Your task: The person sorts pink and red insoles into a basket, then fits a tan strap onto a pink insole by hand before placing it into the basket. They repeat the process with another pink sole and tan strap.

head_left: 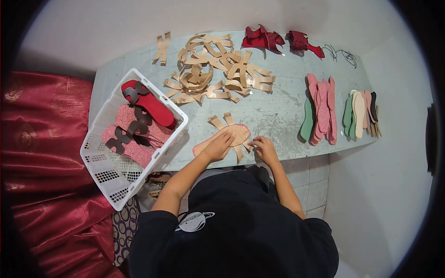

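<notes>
A pink sandal insole [201,147] lies near the front edge of the grey worktable [273,113], with a tan strap piece [227,121] spread over it. My left hand [219,145] presses flat on the insole and strap. My right hand [264,147] pinches a strap end at the insole's right side.
A white basket [121,178] at the left holds red and pink insoles with dark straps. A heap of tan strap cutouts [215,69] covers the table's far middle. Red pieces [262,38] lie at the back. Rows of pink, green and cream insoles [322,111] lie at the right. Red cloth [41,171] lies at far left.
</notes>
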{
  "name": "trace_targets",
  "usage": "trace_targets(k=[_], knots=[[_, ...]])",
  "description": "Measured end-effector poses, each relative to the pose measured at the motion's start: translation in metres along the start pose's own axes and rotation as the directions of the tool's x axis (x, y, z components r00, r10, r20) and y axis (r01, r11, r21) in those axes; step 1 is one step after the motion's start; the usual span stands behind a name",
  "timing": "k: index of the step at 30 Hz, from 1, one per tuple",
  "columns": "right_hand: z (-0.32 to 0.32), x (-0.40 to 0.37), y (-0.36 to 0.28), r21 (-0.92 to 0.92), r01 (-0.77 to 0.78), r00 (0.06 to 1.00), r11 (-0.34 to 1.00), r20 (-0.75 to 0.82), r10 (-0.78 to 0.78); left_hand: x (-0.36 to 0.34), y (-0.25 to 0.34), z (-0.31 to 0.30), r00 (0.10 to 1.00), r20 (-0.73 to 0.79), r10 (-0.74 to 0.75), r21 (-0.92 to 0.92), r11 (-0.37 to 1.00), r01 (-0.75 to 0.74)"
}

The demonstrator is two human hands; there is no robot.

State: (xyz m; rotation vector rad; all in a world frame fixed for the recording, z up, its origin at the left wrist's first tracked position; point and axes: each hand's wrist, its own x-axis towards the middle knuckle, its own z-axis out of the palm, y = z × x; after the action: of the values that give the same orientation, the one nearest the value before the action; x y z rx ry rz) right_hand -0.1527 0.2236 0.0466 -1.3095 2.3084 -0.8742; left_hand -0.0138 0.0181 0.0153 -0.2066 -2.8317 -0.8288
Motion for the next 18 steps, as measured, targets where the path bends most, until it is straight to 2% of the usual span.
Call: trace_targets(k=[4, 6, 9, 13, 16, 18], knots=[[0.002, 0.0, 0.003, -0.017, 0.012, 1.0, 1.0, 0.002, -0.011, -0.004, -0.007, -0.013, 1.0, 0.023, 0.007, -0.093, 0.996, -0.005], [0.0, -0.001, 0.003, -0.019, 0.02, 0.998, 1.0, 0.053, -0.019, -0.004, -0.009, -0.015, 0.999, 0.044, 0.016, -0.144, 0.99, -0.009], [-0.001, 0.001, -0.003, -0.054, 0.042, 0.998, 0.998, 0.039, -0.04, -0.006, -0.014, -0.005, 0.998, -0.036, 0.06, -0.11, 0.992, -0.064], [-0.002, 0.007, -0.002, -0.066, 0.099, 0.995, 0.993, 0.021, -0.098, -0.007, -0.017, -0.001, 0.997, -0.051, 0.061, -0.097, 0.993, -0.065], [-0.005, 0.011, -0.002, -0.068, 0.124, 0.99, 0.99, 0.075, -0.119, -0.006, -0.019, 0.001, 0.998, 0.0, 0.055, -0.102, 0.993, -0.055], [-0.005, 0.017, -0.004, -0.047, 0.166, 0.984, 0.985, 0.072, -0.162, -0.007, -0.021, 0.001, 1.0, 0.009, 0.022, -0.168, 0.986, -0.02]])
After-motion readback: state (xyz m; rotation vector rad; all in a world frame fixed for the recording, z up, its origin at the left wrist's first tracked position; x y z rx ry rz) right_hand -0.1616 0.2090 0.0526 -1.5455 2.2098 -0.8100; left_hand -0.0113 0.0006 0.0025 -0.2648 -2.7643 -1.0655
